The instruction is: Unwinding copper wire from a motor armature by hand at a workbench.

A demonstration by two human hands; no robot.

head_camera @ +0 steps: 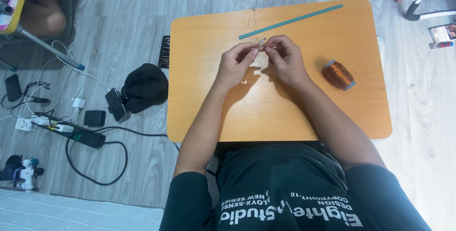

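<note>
At frame centre, left hand and right hand pinch a small silvery metal piece (fingers closed); copper wire spool lies right, on the orange table.

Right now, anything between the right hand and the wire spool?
Nothing visible. The right hand is at the small metal piece with the left hand; bare table lies between it and the spool.

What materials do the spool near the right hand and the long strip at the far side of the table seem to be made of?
The spool looks wound with thin copper wire: shiny orange-brown turns, with pale end flanges, perhaps plastic. The long strip is flat, thin and teal-green, probably painted metal like a saw blade, though plastic is possible. The table top looks like smooth orange laminate.
</note>
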